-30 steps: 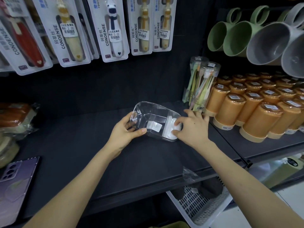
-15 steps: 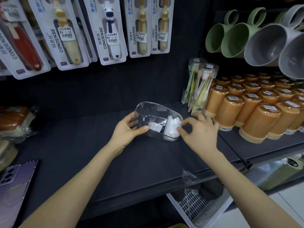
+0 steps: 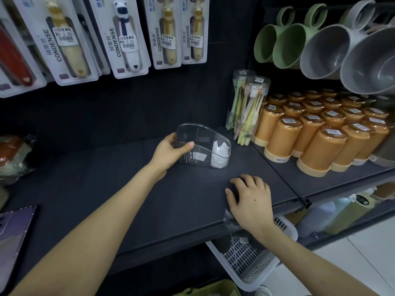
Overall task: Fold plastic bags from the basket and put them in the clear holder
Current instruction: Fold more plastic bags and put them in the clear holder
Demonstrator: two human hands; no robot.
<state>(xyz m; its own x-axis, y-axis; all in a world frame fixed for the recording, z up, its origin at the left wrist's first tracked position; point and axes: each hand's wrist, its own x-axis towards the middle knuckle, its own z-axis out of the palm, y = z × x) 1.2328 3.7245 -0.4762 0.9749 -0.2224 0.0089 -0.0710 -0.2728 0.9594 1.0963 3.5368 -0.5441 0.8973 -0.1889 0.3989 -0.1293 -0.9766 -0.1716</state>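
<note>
On the dark shop shelf (image 3: 106,189), the left grip (image 3: 168,152) pinches the seemingly light, stiff, slick clear plastic holder (image 3: 203,137) at nine o'clock; the right grip (image 3: 250,199) rests relaxed and empty.

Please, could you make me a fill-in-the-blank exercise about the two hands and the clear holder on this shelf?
1. The left hand grips the clear holder, while the right hand holds ____.
2. The folded bag inside the holder is ____ in colour.
3. The bag sits at the holder's ____ end in the picture.

Missing words: nothing; white; right.
</note>
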